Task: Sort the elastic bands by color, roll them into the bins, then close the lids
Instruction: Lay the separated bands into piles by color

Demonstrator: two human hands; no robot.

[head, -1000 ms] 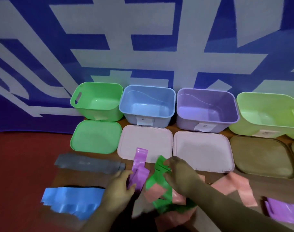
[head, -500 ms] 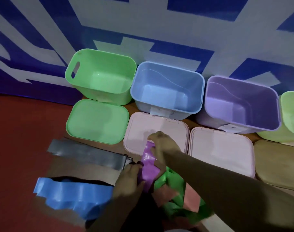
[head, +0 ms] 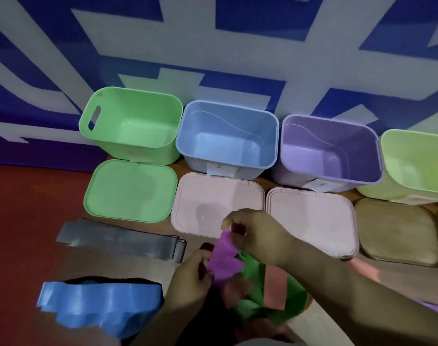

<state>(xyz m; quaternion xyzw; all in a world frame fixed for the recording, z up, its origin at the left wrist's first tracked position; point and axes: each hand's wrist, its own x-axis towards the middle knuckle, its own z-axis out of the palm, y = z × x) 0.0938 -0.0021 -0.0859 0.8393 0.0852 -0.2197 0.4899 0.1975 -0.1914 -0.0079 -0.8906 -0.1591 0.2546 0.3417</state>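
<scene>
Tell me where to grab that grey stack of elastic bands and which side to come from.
Probably the right-hand end of the grey bands, coming from the right. The stack lies flat along the table, left to right. At that end the layers' edges show slightly stepped, so they could be lifted off the surface and pinched together.

Both hands pinch a purple band (head: 224, 258): right hand (head: 257, 233) at its top edge, left hand (head: 190, 278) lower. Green band (head: 252, 290) and pink band (head: 275, 288) beneath. Green bin (head: 130, 123), blue bin (head: 227, 136), purple bin (head: 330, 151) open (lids flat in front).
</scene>
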